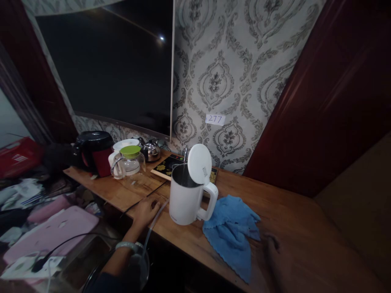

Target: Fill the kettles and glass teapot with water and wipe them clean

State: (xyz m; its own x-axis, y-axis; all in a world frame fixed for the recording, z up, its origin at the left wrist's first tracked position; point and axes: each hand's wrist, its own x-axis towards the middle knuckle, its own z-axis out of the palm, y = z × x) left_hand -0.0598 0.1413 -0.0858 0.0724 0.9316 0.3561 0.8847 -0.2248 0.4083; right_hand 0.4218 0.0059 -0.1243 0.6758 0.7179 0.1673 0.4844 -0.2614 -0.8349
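A white electric kettle [185,199] stands upright on the wooden table, its round lid [199,163] raised and its handle toward the right. My left hand [147,209] rests at the table's front edge, left of the kettle and apart from it, with fingers loosely apart and nothing visible in them. Close beside that hand runs a clear hose [155,221]. A crumpled blue cloth [230,232] lies right of the kettle. Farther right, my right hand [272,248] is dark and blurred over the table; its fingers are hard to make out. A metal spout [185,154] rises behind the kettle's open mouth.
Behind the kettle sits a black, gold-patterned hot plate [166,166]. Left of it are a glass pot with a green lid [130,152], a shiny metal teapot [151,151] and a red-and-black appliance [96,154]. A power strip [32,266] and cords lie lower left.
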